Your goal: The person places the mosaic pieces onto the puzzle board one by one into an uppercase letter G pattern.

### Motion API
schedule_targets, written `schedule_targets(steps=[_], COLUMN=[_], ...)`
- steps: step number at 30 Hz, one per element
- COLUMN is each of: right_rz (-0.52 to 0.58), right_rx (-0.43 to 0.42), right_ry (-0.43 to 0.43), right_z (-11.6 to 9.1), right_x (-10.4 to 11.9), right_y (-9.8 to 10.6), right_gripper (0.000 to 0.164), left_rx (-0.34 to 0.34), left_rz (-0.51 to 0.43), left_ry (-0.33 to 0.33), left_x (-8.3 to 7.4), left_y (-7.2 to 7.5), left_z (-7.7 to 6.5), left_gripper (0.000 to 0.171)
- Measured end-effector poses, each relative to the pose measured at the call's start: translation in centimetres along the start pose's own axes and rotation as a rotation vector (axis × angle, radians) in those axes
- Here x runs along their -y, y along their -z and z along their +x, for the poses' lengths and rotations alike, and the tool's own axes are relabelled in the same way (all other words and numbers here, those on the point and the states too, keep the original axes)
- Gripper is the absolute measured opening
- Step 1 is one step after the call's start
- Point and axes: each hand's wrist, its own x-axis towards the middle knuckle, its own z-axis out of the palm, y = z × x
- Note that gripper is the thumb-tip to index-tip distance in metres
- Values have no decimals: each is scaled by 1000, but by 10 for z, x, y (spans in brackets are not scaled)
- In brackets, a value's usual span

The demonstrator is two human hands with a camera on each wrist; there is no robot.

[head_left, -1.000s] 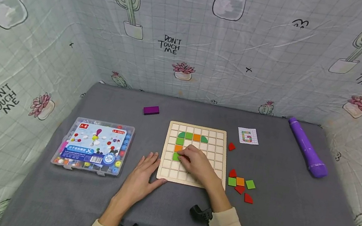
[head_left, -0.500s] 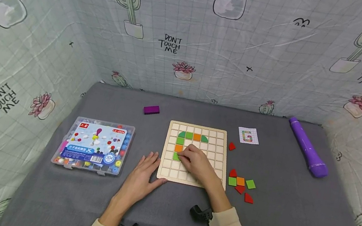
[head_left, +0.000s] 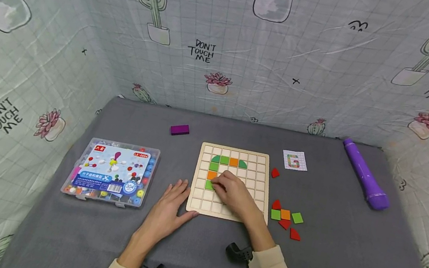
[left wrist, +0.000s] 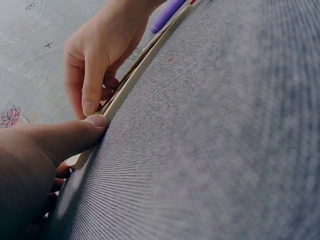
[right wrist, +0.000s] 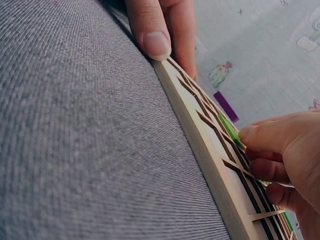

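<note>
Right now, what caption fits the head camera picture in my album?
Right hand touching a green square tile on a gridded wooden board, left hand at the board's near left corner.

With my right hand (head_left: 233, 195) at the green tile (head_left: 209, 185), I have open squares of the board (head_left: 252, 174) to the right of the grip and on its near side. Touching the grip's far side, the orange tile (head_left: 212, 175) obstructs a low slide that way. Leftward, past one column of squares, my left hand (head_left: 167, 214) bars the near corner; a narrow strip of cloth separates it from the case (head_left: 111, 171). Rightward, my forearm (head_left: 260, 234) crosses the board's other near corner, loose tiles (head_left: 285, 215) just beside it. Beyond them, I have wide cloth before the purple tube (head_left: 364, 174).
</note>
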Motion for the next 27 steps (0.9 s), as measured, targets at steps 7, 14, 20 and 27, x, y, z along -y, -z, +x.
schedule_targets(steps=[7, 14, 20, 27], right_rz=[5, -23, 7, 40], right_rx=[-22, -41, -31, -60], right_ry=[-11, -21, -44, -40], right_z=[-1, -5, -10, -14], right_x=[2, 0, -4, -8], right_y=[5, 12, 19, 24], right_gripper=[12, 14, 19, 20], left_rx=[1, -3, -3, -6], left_rz=[6, 3, 4, 7], left_ry=[-5, -10, -6, -9], left_x=[0, 0, 0, 0], left_y=[0, 0, 0, 0], left_z=[0, 0, 0, 0], left_gripper=[72, 72, 73, 73])
